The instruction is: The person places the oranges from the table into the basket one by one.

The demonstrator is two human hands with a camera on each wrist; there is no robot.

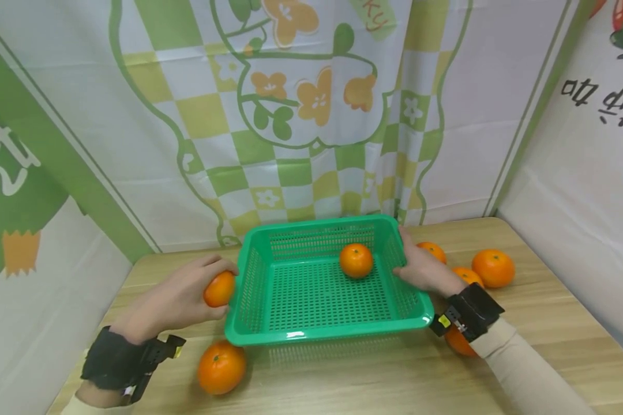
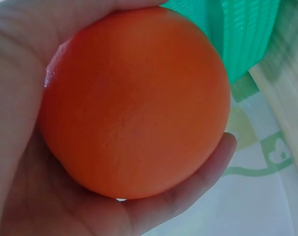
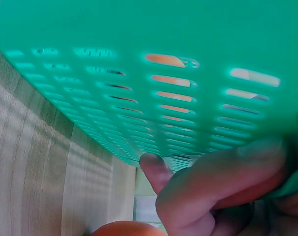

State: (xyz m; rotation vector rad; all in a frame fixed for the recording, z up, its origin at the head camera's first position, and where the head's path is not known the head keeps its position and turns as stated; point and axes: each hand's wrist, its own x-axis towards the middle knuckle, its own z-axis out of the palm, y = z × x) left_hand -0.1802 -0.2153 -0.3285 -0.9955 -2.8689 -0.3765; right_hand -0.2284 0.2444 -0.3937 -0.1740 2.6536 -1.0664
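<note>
My left hand point(image 1: 187, 294) holds an orange point(image 2: 139, 103) just outside the left rim of the green plastic basket point(image 1: 327, 337). In the left wrist view its thumb and fingers wrap around the fruit. My right hand point(image 1: 423, 265) grips the basket's right rim, thumb over the inner side. From the right wrist camera, the curled fingers point(image 3: 198, 182) show against the outside of the slotted wall. One orange point(image 1: 356, 261) lies inside the basket, toward the back right.
On the wooden table point(image 1: 342, 380), another orange point(image 1: 221, 367) sits by the basket's front left corner. Several more, including one orange point(image 1: 493, 268) at the far right, lie beside and partly behind my right arm. A patterned curtain point(image 1: 311, 173) hangs behind the table.
</note>
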